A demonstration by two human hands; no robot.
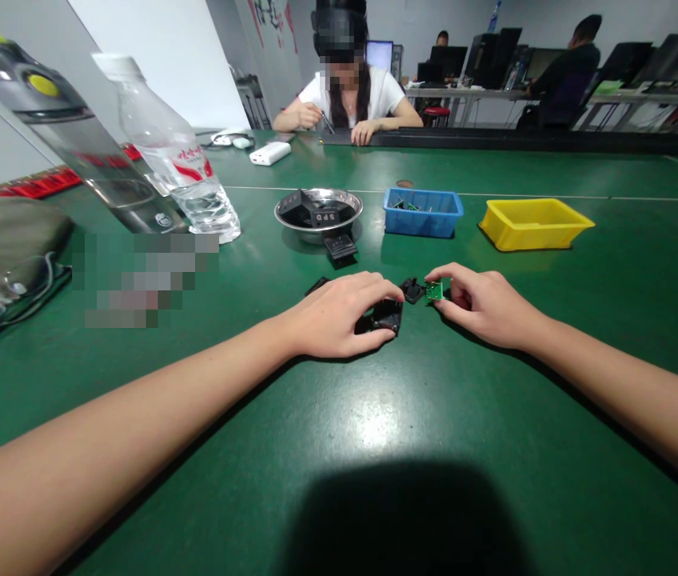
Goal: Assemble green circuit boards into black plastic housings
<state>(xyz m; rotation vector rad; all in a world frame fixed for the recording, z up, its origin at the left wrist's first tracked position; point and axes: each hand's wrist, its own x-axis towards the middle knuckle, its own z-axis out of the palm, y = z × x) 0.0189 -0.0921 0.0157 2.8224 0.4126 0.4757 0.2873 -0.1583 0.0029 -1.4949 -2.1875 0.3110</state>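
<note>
On the left, a water bottle (177, 156) is standing on the green table (531, 448). Then comes the metal bowl (306, 234), which is holding several black parts, and one more part (340, 250) is lying in front of it. The left hand (339, 316) is curving around the black case (388, 317), with the fingers on the far side and the thumb on the near side. The case is resting on the table, and its inside I cannot read well. It is looking like light, stiff plastic, perhaps a little slippery, so the outer walls are offering the best hold — a moderate squeeze should be enough.

Just to the right, a small black piece (412, 290) is lying flat; being thin, it is probably asking for a grip by its edges. Behind it, farther away, the blue tray (421, 226) is holding small green pieces. The right hand (486, 308) is pinching the green board (434, 290) between thumb and index finger, beside the black piece. The board is seeming very light, rigid and the most fragile — its opposite edges are the safer place. The yellow tray (534, 236) is sitting farther right.
</note>
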